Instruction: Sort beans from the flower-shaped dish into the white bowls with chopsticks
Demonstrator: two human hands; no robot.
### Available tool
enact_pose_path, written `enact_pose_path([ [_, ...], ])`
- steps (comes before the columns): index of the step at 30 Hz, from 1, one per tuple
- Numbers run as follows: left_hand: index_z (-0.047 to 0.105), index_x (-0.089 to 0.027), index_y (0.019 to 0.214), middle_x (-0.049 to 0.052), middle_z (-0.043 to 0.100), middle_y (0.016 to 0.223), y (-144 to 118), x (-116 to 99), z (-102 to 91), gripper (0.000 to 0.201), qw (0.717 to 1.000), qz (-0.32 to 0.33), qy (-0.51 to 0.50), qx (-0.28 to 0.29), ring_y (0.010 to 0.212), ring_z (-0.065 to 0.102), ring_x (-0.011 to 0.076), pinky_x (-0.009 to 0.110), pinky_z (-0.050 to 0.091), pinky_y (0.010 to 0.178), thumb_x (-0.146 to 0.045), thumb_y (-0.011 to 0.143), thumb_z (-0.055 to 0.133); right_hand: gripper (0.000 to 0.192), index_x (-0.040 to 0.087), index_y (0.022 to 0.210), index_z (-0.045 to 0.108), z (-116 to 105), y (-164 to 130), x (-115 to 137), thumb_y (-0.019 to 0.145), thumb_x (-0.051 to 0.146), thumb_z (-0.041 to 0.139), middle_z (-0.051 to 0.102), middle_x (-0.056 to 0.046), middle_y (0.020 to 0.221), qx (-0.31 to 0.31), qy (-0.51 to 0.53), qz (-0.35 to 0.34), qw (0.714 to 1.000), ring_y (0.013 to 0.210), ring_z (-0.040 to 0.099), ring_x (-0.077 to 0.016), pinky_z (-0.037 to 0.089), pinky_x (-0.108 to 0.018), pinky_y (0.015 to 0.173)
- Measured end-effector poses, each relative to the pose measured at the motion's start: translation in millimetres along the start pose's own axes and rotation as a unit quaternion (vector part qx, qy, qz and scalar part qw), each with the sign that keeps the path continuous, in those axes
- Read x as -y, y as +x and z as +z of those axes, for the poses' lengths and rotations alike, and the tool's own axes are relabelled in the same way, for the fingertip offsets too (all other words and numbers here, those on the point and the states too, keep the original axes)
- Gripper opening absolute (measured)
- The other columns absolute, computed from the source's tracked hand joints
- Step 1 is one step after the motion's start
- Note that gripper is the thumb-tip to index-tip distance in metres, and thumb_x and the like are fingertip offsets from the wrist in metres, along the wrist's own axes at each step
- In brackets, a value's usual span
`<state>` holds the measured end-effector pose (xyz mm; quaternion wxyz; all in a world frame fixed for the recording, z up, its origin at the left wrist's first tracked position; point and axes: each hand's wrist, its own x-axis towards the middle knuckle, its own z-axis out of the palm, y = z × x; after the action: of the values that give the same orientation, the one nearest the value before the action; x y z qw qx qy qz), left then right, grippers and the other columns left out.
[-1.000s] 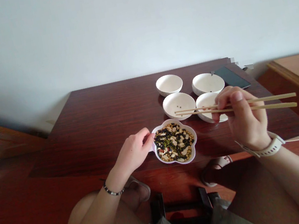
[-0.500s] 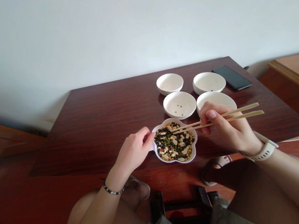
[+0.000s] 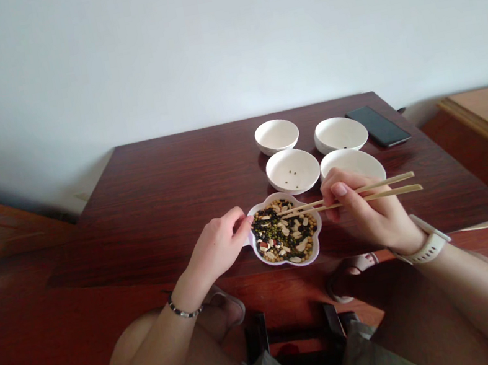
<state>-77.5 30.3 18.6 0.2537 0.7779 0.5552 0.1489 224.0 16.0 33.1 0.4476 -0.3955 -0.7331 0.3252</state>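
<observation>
A white flower-shaped dish (image 3: 320,246) at the table's front edge is filled with mixed beans and peanuts (image 3: 283,232), green, black, yellow and pale. My left hand (image 3: 222,240) pinches the dish's rim and handle on its left side. In my right hand (image 3: 361,206) is a pair of wooden chopsticks (image 3: 390,180), closed in my fingers. Their tips reach into the beans in the upper part of the dish; whether they grip a bean is too small to tell. Just behind the dish stands a white bowl (image 3: 282,169) with several small green beans in it.
A second white bowl (image 3: 277,134) stands at the back. To its right is another bowl (image 3: 334,132) with a small dark bean, and a fourth bowl (image 3: 356,161) is partly covered by my right hand. A dark phone (image 3: 378,126) lies on the brown table (image 3: 170,189) at right.
My right hand and the chopsticks have shifted slightly left, with the tips still among the beans. My left hand stays on the dish.
</observation>
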Motion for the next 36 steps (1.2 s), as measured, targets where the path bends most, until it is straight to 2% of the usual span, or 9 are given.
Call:
enact_pose_path([
  [17, 0.055, -0.021, 0.083, -0.002, 0.061, 0.068, -0.4, 2.3, 1.1, 0.034, 1.000, -0.002, -0.001, -0.002, 0.060, 0.055, 0.0136, 0.029, 0.030, 0.062, -0.041, 0.110, 0.049, 0.041, 0.023, 0.082, 0.061, 1.5, -2.0, 1.0, 0.114, 0.041, 0.044, 0.059, -0.004, 0.072, -0.013, 0.035, 0.033, 0.999, 0.070, 0.054, -0.0206, 0.040, -0.040, 0.072],
  [29, 0.056, -0.021, 0.083, -0.001, 0.063, 0.069, 0.3, 2.0, 1.1, 0.034, 1.000, -0.002, 0.000, -0.002, 0.061, 0.056, 0.0136, 0.029, 0.031, 0.062, -0.040, 0.110, 0.049, 0.039, 0.023, 0.083, 0.060, 7.6, -1.9, -1.9, 0.114, 0.039, 0.043, 0.060, -0.003, 0.073, -0.002, 0.024, 0.009, 1.000, 0.068, 0.056, -0.0190, 0.042, -0.039, 0.071],
  [36, 0.056, -0.021, 0.084, -0.002, 0.062, 0.068, -0.5, 3.5, 2.1, 0.033, 1.000, -0.003, 0.005, -0.001, 0.060, 0.055, 0.0135, 0.029, 0.029, 0.062, -0.040, 0.110, 0.049, 0.040, 0.023, 0.084, 0.061, 6.2, -2.6, -2.9, 0.114, 0.041, 0.043, 0.061, -0.003, 0.072, -0.009, 0.036, 0.034, 0.999, 0.068, 0.056, -0.0189, 0.041, -0.039, 0.072],
])
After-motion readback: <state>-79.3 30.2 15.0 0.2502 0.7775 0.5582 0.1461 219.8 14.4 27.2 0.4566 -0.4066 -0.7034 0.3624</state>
